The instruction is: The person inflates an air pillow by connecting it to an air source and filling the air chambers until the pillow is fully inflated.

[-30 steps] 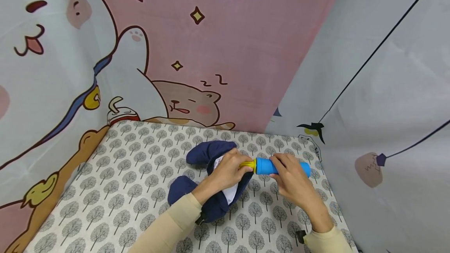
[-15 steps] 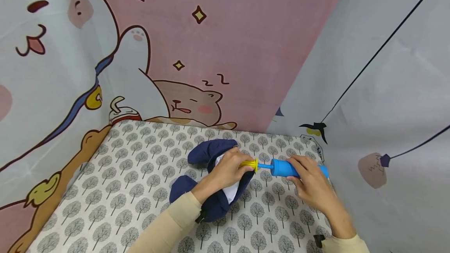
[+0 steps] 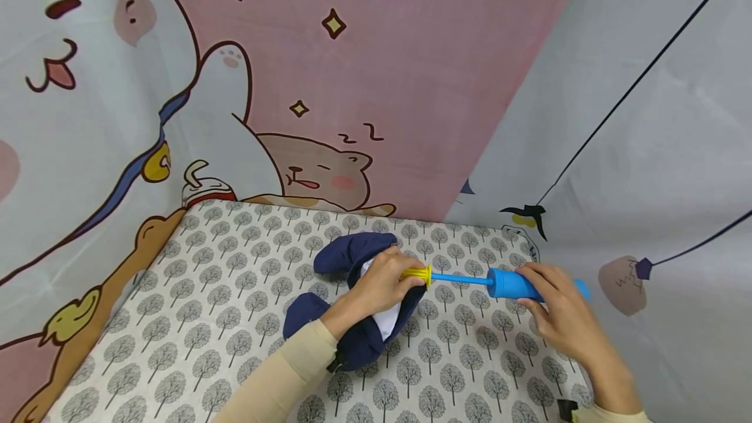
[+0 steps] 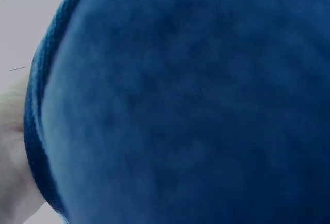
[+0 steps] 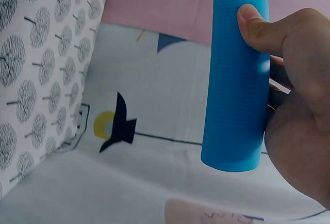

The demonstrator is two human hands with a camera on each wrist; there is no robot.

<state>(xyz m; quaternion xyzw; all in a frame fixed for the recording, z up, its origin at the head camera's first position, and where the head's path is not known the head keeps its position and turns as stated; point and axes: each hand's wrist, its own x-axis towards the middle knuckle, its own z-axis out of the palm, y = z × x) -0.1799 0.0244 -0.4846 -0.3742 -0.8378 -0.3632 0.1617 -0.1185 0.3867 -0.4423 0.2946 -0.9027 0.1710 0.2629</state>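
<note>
A hand pump with a blue barrel (image 3: 511,284), a thin blue rod and a yellow nozzle end (image 3: 416,274) lies level between both hands, its rod drawn out. My left hand (image 3: 384,281) pinches the yellow end above a navy U-shaped neck pillow (image 3: 346,253) with a white inner part. Around the barrel, well to the right, my right hand (image 3: 561,315) is gripping; in the right wrist view its thumb presses along the blue barrel (image 5: 237,79). Navy fabric (image 4: 180,100) fills most of the left wrist view, hiding the left fingers.
A table with a tree-print cloth (image 3: 223,318) lies under the pillow. Printed cloth walls (image 3: 411,83) stand behind and at both sides. The right hand and barrel are near the table's right edge.
My right hand has pulled the blue barrel steadily to the right, so the rod, hidden at first, now shows at length. The left hand and the neck pillow have stayed in place.
</note>
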